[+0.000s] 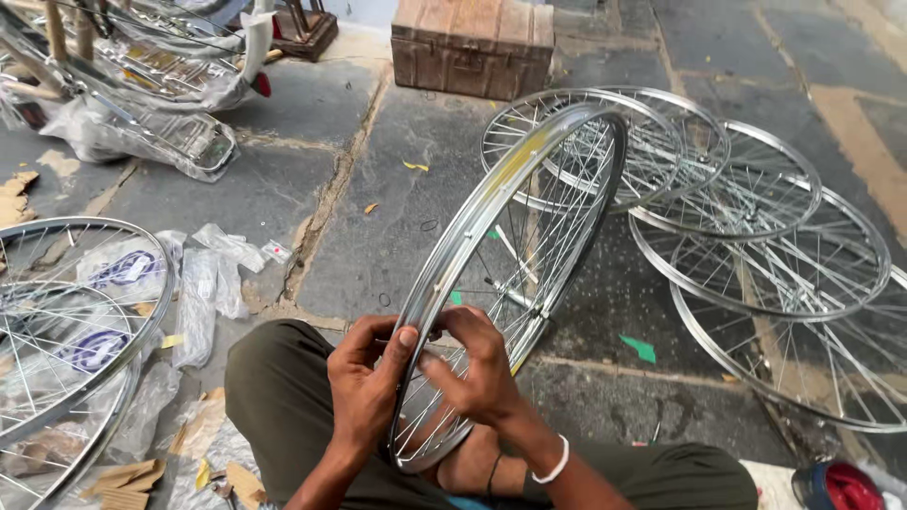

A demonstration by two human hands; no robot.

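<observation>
Stone slabs make up the floor (378,236) you sit on, cracked along the joints and littered with plastic wrapping (203,283) and bits of cardboard.

Nearest to you, your knees frame a silver bicycle wheel (510,274) that stands on edge between your legs, its lower rim down by your lap and its top tilted away from you. Your left hand (364,382) pinches the rim from the left, thumb pressed on its outer face. Your right hand (477,364) reaches across from the other side, fingers curled in among the spokes at the same spot; its grip looks narrow, closed on a spoke or nipple, though what exactly it holds is too small to tell. To work that point well, I judge you should keep the left hand steadying the rim while the right does the fine turning, and keep the wheel braced against your legs so it does not roll.

To your left lie more spoked wheels (66,321) over wrapping. To your right, a stack of overlapping wheels (746,236) lies flat. Farther off stands a worn wooden box (472,42).
</observation>
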